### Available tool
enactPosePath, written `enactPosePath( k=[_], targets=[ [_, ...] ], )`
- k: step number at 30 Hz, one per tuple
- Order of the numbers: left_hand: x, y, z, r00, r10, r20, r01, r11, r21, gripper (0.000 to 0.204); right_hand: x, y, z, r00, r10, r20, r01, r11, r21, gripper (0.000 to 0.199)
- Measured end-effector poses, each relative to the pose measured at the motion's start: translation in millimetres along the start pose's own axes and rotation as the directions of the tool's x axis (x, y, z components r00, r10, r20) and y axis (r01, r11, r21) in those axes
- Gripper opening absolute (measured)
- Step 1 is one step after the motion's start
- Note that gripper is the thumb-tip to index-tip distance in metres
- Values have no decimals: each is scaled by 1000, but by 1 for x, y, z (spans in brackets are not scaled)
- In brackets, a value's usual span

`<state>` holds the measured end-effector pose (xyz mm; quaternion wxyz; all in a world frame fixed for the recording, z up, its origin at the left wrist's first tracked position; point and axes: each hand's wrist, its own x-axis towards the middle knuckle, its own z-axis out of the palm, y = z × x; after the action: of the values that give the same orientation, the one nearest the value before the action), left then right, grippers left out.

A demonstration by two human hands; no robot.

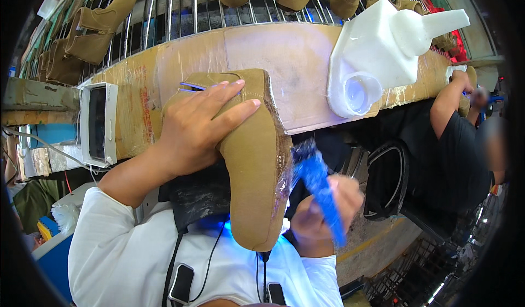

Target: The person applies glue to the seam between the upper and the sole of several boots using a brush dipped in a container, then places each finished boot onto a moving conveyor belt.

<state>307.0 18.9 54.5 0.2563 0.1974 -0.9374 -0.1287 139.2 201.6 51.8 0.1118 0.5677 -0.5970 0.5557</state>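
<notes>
Evidently, your left hand [194,118] grips the probably light, pliable boot [251,170] mid-frame by its shaft [252,85], your right hand [343,192] a brush [317,178].

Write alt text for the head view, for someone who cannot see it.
A person's left hand lies across a tan, suede-like boot while the right hand holds a long blue brush beside its glossy edge. Beyond, a white plastic container rests on brown cardboard.
</notes>
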Motion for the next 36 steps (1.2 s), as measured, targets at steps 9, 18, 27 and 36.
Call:
enactPosePath(
  k=[9, 18, 27, 36],
  targets=[
    [7, 5, -4, 997, 53, 53, -56, 997, 54, 58, 59, 0, -18, 868, 434, 243, -492, 678, 546, 41],
    [29, 15, -9, 997, -43, 56, 44, 999, -6, 62, 54, -17, -37, 940, 341, 12, -296, 797, 527, 36],
    [56, 18, -14, 984, -121, 129, 135, 985, -103, 68, 91, -9, -53, 1000, 0, 3, -1, 986, 169, 42],
    [83, 8, -25, 975, -117, 191, 149, 976, -160, 70, 107, 2, -46, 997, -72, -31, 72, 997, 23, 42]
  ],
)
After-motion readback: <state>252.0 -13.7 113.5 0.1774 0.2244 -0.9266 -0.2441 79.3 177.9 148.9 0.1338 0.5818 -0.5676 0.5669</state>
